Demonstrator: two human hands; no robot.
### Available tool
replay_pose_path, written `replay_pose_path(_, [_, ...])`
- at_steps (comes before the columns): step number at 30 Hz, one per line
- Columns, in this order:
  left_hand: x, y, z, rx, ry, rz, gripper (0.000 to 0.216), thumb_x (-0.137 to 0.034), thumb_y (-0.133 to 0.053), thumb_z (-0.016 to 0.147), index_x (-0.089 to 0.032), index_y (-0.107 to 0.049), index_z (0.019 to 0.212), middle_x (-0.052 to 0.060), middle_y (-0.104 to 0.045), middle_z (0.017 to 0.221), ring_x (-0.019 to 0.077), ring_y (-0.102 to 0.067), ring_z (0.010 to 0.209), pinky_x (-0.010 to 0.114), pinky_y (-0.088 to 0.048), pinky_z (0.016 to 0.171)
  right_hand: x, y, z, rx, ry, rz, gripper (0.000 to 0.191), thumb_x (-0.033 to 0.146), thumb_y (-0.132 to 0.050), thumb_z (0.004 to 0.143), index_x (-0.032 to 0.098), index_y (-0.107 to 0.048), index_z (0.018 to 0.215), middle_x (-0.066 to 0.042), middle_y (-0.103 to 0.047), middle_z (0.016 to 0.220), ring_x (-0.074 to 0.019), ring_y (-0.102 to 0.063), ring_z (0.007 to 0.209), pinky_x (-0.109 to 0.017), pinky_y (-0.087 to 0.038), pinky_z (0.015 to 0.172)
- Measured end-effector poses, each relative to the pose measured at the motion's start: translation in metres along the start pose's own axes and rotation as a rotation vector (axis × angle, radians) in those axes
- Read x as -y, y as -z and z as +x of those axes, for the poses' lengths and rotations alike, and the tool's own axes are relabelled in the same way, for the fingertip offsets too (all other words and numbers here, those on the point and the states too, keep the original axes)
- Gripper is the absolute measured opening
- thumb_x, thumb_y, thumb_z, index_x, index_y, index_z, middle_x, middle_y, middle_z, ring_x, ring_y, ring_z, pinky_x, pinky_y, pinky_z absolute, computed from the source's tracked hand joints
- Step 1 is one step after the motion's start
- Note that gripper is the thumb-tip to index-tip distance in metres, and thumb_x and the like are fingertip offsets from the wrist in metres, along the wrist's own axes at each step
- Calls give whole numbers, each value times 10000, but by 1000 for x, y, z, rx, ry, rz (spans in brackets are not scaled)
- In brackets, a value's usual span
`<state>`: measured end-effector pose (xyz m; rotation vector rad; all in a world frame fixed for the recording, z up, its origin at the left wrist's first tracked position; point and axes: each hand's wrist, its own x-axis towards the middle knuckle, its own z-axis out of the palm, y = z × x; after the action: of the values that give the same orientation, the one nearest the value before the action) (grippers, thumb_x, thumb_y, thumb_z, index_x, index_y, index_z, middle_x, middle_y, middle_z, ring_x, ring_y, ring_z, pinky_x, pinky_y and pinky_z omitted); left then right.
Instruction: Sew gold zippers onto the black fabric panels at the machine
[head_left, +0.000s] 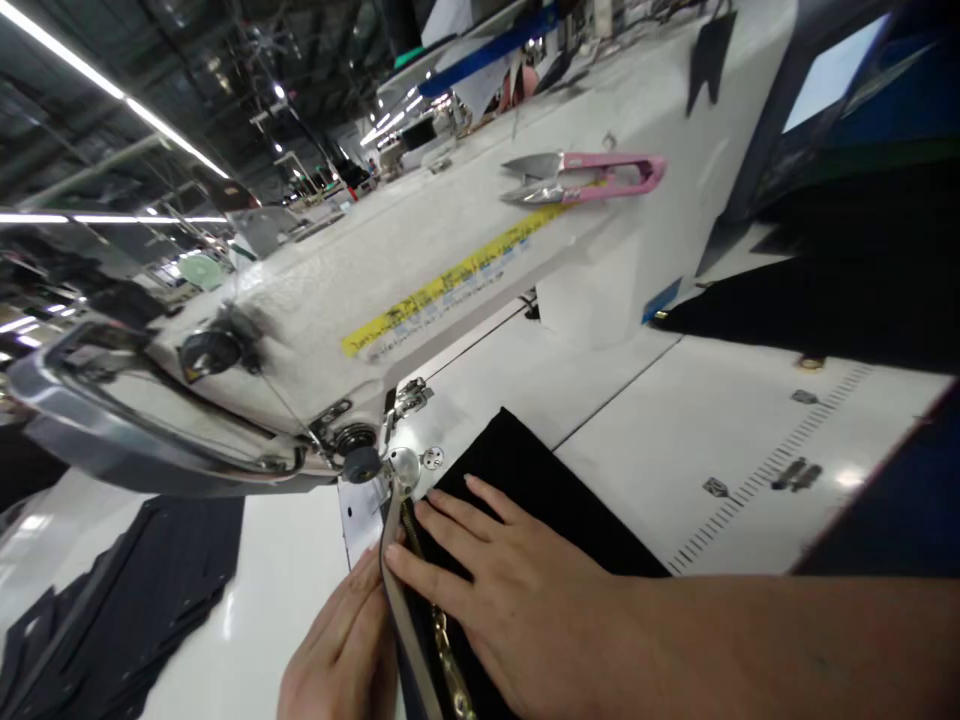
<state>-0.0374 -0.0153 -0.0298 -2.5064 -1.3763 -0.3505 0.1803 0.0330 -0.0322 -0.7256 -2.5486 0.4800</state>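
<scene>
Black fabric (517, 480) lies on the white bed of a sewing machine (480, 250), its near end under my hands. My right hand (510, 590) rests flat on it, fingers spread and pointing to the needle area. Along the fabric's left side runs a gold metal zipper (441, 635), with a narrow grey strip (405, 620) beside it leading up to the presser foot area. My left hand (345, 640) is at that left edge, fingers together and bent against the fabric; its thumb is hidden. The needle itself cannot be made out.
Pink thread snips (592, 178) rest against the machine arm above a yellow tape measure (450, 280). Stacked dark fabric pieces (135, 590) lie at left. More black fabric (847, 270) with gold metal parts is at right, near a screen (832, 75).
</scene>
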Motion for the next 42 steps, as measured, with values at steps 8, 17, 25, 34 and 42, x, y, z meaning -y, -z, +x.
replay_pose_path(8, [2, 2, 0, 18, -10, 5, 454, -216, -399, 870, -240, -349, 1321, 59, -575, 1191, 226, -597, 1004, 311, -528, 831, -2, -1, 1, -39, 12, -18, 615, 302, -510, 797, 137, -295, 1348, -186, -319, 1379, -303, -250, 1284, -495, -161, 1047])
replay_pose_path(17, [-6, 2, 10, 26, -9, -7, 333, -154, -374, 854, -171, -510, 1157, 93, -572, 1185, 215, -568, 1048, 330, -504, 870, -1, -4, -3, -61, 25, -85, 542, 267, -416, 842, 0, -340, 1307, -203, -307, 1382, -278, -208, 1302, -459, -115, 1080])
replay_pose_path(25, [-19, 1, 9, -44, 35, 7, 335, -87, -356, 860, -157, -533, 1135, 111, -564, 1179, 227, -524, 1096, 388, -502, 871, 3, -2, -1, -7, 92, -147, 452, 222, -348, 881, 132, -370, 1324, -109, -287, 1413, -256, -191, 1314, -477, -178, 1071])
replay_pose_path(34, [-20, -2, 18, -108, 56, 14, 279, -63, -388, 840, -113, -595, 1020, 144, -616, 1059, 234, -590, 976, 392, -513, 838, 1, -3, 7, 66, 71, -223, 490, 157, -336, 879, 198, -289, 1365, -65, -270, 1422, -213, -193, 1314, -458, -218, 1070])
replay_pose_path(42, [-3, -13, 36, -105, 70, 11, 283, -36, -374, 834, -94, -575, 1024, 146, -615, 1068, 224, -584, 998, 396, -502, 860, -16, 2, 30, 116, 111, -250, 527, 127, -358, 849, 132, -271, 1369, -106, -251, 1423, -220, -169, 1319, -458, -212, 1071])
